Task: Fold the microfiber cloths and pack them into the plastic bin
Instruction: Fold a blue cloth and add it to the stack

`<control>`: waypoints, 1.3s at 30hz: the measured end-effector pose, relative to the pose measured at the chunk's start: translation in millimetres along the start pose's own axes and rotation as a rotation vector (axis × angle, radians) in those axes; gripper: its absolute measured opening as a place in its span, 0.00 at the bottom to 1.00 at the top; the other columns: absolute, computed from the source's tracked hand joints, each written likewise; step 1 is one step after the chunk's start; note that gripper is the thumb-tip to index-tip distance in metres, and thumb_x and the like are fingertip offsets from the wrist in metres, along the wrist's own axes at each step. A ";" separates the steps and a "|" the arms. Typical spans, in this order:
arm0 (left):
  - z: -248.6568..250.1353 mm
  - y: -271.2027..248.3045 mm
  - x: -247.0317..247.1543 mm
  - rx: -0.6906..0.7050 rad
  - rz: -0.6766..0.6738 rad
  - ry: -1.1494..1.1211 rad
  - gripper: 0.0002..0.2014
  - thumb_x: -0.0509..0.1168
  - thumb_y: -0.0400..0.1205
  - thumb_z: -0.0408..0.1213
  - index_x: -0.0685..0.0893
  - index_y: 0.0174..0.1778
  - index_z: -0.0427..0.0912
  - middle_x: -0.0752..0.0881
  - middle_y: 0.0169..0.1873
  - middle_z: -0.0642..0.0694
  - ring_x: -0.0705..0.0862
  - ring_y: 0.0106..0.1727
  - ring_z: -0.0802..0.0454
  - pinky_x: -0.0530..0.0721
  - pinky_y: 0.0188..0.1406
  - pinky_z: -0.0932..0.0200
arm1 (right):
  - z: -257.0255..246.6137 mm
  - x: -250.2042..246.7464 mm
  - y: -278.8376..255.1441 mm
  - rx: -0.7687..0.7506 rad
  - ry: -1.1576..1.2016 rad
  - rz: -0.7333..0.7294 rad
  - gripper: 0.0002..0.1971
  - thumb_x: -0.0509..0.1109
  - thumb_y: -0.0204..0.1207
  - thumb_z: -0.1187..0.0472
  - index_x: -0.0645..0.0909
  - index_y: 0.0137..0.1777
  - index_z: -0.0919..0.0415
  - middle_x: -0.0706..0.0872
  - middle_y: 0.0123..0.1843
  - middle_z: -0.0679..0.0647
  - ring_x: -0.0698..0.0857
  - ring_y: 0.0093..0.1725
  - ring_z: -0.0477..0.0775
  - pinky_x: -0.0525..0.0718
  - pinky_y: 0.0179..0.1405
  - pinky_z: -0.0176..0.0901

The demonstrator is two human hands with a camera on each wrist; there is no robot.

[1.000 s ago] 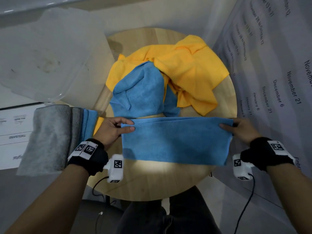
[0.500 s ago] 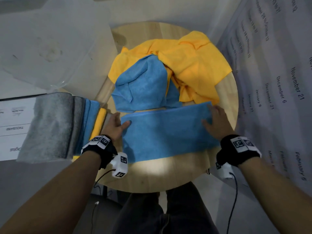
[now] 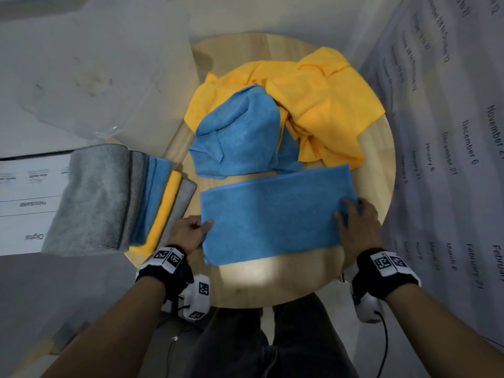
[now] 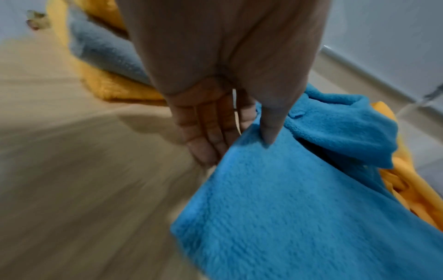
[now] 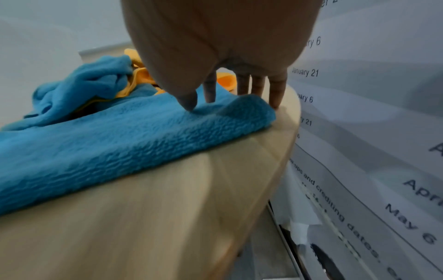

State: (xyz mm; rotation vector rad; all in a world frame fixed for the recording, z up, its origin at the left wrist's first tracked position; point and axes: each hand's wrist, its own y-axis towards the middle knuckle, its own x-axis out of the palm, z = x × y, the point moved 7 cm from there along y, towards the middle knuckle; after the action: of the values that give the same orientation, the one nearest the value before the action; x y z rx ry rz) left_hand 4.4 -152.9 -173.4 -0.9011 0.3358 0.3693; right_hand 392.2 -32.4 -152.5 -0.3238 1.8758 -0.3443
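Note:
A blue cloth (image 3: pixel 275 214), folded into a long rectangle, lies flat on the round wooden table (image 3: pixel 272 279). My left hand (image 3: pixel 191 231) pinches its left edge, thumb on top and fingers under the edge; the left wrist view shows that hand (image 4: pixel 239 147) on the cloth (image 4: pixel 299 208) the same way. My right hand (image 3: pixel 354 222) rests on the right end with straight fingers. In the right wrist view its thumb and fingers (image 5: pixel 210 91) press down on the cloth (image 5: pixel 120 136) at the table's edge. The clear plastic bin (image 3: pixel 81 64) stands at the far left.
Behind the folded cloth lie a crumpled blue cloth (image 3: pixel 237 140) and loose yellow cloths (image 3: pixel 327 105). A row of folded grey, blue and yellow cloths (image 3: pixel 114 200) sits left of the table. A sheet printed with dates (image 3: pixel 450 145) hangs close on the right.
Both hands slid from the cloth's far edge toward me, to its short ends. The left thumb now pinches the left edge; the right hand lies on the right end.

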 end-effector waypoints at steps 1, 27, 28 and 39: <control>3.2 4.1 -2.6 0.016 0.024 0.002 0.23 0.76 0.68 0.52 0.84 0.43 0.33 0.90 0.42 0.38 0.89 0.46 0.40 0.87 0.48 0.40 | 2.0 -3.3 3.2 0.004 0.000 0.005 0.24 0.62 0.81 0.51 0.68 0.76 0.55 0.65 0.75 0.64 0.64 0.74 0.66 0.69 0.72 0.62; 12.8 -20.1 19.0 0.107 -0.061 -0.051 0.08 0.71 0.77 0.31 0.82 0.51 0.39 0.87 0.50 0.40 0.86 0.51 0.43 0.84 0.49 0.48 | -136.8 74.0 -58.0 -0.628 -0.195 0.021 0.29 0.52 0.78 0.47 0.67 0.77 0.59 0.66 0.80 0.62 0.60 0.80 0.62 0.58 0.76 0.70; 10.0 -22.6 17.4 0.119 -0.035 -0.058 0.08 0.70 0.78 0.31 0.83 0.51 0.38 0.87 0.50 0.39 0.86 0.50 0.44 0.83 0.47 0.50 | -143.4 85.5 -58.3 -0.619 -0.204 -0.020 0.29 0.53 0.78 0.46 0.68 0.77 0.58 0.67 0.80 0.60 0.60 0.80 0.60 0.62 0.76 0.70; -12.8 -20.6 13.8 0.091 0.008 -0.215 0.01 0.68 0.80 0.31 0.82 0.46 0.38 0.88 0.43 0.42 0.86 0.45 0.42 0.84 0.44 0.50 | -5.3 54.2 -7.9 -0.311 -0.299 -0.052 0.36 0.29 0.77 0.31 0.43 0.83 0.46 0.46 0.86 0.55 0.42 0.84 0.52 0.39 0.80 0.59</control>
State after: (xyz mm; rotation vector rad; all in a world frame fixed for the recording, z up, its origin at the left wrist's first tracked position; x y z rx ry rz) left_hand 24.1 -172.6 -172.5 -0.7629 0.1568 0.4505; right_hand 370.4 -60.3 -194.6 -0.6015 1.6250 -0.0323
